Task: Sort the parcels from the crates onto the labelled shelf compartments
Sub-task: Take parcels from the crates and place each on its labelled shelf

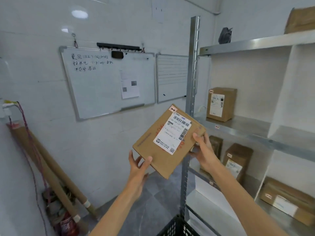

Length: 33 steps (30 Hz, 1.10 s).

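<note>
I hold a flat brown cardboard parcel (153, 147) tilted in front of me, its white shipping label facing up and a small red-and-white tag at its top corner. My left hand (139, 165) grips its lower left corner. My right hand (203, 150) grips its right edge. The parcel hovers just left of the metal shelf (247, 128). On the middle shelf board stands another brown parcel (221, 103) with a small tag at its corner. A small red-and-white label (217, 127) is stuck on that board's front edge.
Lower compartments hold several brown parcels (237, 160). White dividers (279, 103) split the shelf. A black crate (177, 226) sits at the bottom edge. Two whiteboards (109, 79) hang on the tiled wall. Cardboard tubes (51, 167) lean at the left. A grey bag (225, 35) sits on the top board.
</note>
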### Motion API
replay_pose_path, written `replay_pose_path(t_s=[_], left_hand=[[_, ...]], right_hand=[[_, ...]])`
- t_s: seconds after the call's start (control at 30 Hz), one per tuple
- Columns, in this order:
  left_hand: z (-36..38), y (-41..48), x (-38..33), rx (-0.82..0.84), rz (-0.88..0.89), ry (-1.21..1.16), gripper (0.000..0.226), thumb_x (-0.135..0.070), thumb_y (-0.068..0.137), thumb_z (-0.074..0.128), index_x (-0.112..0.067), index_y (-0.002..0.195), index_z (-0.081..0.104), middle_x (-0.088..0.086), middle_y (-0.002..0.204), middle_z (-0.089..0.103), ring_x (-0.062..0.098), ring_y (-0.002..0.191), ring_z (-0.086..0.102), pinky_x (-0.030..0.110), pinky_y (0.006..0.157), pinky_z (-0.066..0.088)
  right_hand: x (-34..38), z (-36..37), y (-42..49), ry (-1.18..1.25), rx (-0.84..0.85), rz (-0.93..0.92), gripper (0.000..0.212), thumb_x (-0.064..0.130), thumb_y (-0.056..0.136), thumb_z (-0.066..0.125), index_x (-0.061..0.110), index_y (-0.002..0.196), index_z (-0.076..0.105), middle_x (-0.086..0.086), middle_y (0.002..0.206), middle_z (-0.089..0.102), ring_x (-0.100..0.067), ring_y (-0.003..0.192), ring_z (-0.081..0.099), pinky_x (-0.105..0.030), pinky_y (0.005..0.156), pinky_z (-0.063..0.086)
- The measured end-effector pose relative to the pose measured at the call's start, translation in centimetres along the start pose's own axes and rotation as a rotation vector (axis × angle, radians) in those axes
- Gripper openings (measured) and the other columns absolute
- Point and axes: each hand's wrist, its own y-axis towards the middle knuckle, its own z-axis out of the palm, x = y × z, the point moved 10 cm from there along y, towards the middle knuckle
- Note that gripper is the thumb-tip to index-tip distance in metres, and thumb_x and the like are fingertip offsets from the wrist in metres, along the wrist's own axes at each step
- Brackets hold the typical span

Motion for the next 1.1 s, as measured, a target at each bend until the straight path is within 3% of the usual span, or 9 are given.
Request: replay_pose_path(t_s=[0.1, 0.17, 0.27, 0.37, 0.5, 0.6, 0.8, 0.97, 1.1], left_hand=[[0.8, 0.2, -2.3, 0.087, 0.099, 0.212, 0.106, -0.077, 0.045, 0.072, -0.054, 0.138, 0.026, -0.014, 0.149, 0.026, 0.010, 0.137, 0.029, 0.043, 0.112, 0.027], [3.2, -0.6, -3.7, 0.229, 0.189, 0.297, 0.086, -0.074, 0.054, 0.068, -0.056, 0.131, 0.036, -0.018, 0.149, 0.029, 0.008, 0.139, 0.028, 0.035, 0.109, 0.029], [8.2, -2.9, -4.4, 0.427, 0.257, 0.324, 0.077, -0.072, 0.056, 0.071, -0.057, 0.126, 0.042, -0.029, 0.143, 0.037, 0.004, 0.137, 0.032, 0.039, 0.111, 0.031], [12.6, -5.5, -4.2, 0.564, 0.290, 0.258, 0.076, -0.058, 0.065, 0.073, -0.039, 0.133, 0.043, -0.018, 0.139, 0.047, 0.009, 0.133, 0.040, 0.046, 0.109, 0.037], [16.1, -7.6, -3.3, 0.643, 0.279, 0.169, 0.073, -0.040, 0.069, 0.073, -0.027, 0.135, 0.042, -0.012, 0.135, 0.053, 0.009, 0.129, 0.046, 0.035, 0.102, 0.046], [18.8, -9.2, -2.5, 0.730, 0.247, 0.102, 0.078, -0.044, 0.066, 0.078, -0.024, 0.133, 0.043, -0.007, 0.133, 0.055, 0.012, 0.128, 0.048, 0.027, 0.092, 0.050], [24.2, -11.3, -1.1, 0.838, 0.172, 0.035, 0.073, -0.039, 0.066, 0.078, -0.027, 0.130, 0.047, -0.004, 0.130, 0.058, 0.014, 0.127, 0.049, 0.029, 0.088, 0.052], [28.6, -11.8, 0.8, 0.889, 0.113, 0.018, 0.075, -0.041, 0.063, 0.079, -0.038, 0.129, 0.044, -0.010, 0.131, 0.057, 0.015, 0.125, 0.051, 0.043, 0.097, 0.049], [32.1, -11.4, 2.0, 0.903, 0.073, -0.012, 0.070, -0.041, 0.062, 0.080, -0.044, 0.123, 0.046, -0.004, 0.129, 0.059, 0.022, 0.119, 0.057, 0.044, 0.091, 0.052]], right_hand=[[3.1, -2.5, -2.7, -0.127, 0.067, -0.030, 0.080, 0.053, 0.059, 0.081, 0.033, 0.128, 0.045, -0.012, 0.125, 0.059, -0.032, 0.116, 0.056, -0.050, 0.088, 0.050], [4.6, -3.9, -4.9, -0.193, 0.101, -0.023, 0.087, 0.056, 0.052, 0.085, 0.030, 0.125, 0.046, -0.010, 0.118, 0.064, -0.030, 0.109, 0.062, -0.046, 0.087, 0.052], [6.5, -5.4, -8.5, -0.243, 0.111, -0.011, 0.087, 0.053, 0.050, 0.087, 0.029, 0.124, 0.046, -0.007, 0.111, 0.068, -0.026, 0.099, 0.067, -0.035, 0.077, 0.056], [8.1, -6.9, -12.0, -0.293, 0.070, -0.023, 0.084, 0.053, 0.053, 0.086, 0.029, 0.123, 0.047, -0.009, 0.115, 0.066, -0.027, 0.100, 0.066, -0.038, 0.079, 0.055], [10.7, -9.4, -16.2, -0.312, 0.000, -0.050, 0.080, 0.051, 0.054, 0.086, 0.027, 0.120, 0.049, -0.014, 0.117, 0.064, -0.030, 0.100, 0.065, -0.044, 0.081, 0.056], [12.8, -11.0, -19.1, -0.350, -0.040, -0.073, 0.075, 0.051, 0.054, 0.086, 0.029, 0.117, 0.051, -0.012, 0.116, 0.064, -0.027, 0.099, 0.066, -0.042, 0.079, 0.057], [16.1, -14.8, -23.2, -0.411, -0.141, -0.106, 0.079, 0.052, 0.058, 0.084, 0.031, 0.125, 0.048, -0.016, 0.125, 0.058, -0.027, 0.107, 0.063, -0.038, 0.086, 0.055], [18.1, -18.2, -24.3, -0.460, -0.151, -0.119, 0.086, 0.052, 0.066, 0.079, 0.050, 0.138, 0.033, -0.007, 0.137, 0.053, -0.031, 0.123, 0.053, -0.051, 0.099, 0.045], [19.3, -21.4, -23.9, -0.438, -0.194, -0.135, 0.088, 0.055, 0.066, 0.077, 0.058, 0.138, 0.026, 0.002, 0.143, 0.048, -0.026, 0.129, 0.049, -0.053, 0.103, 0.040]])
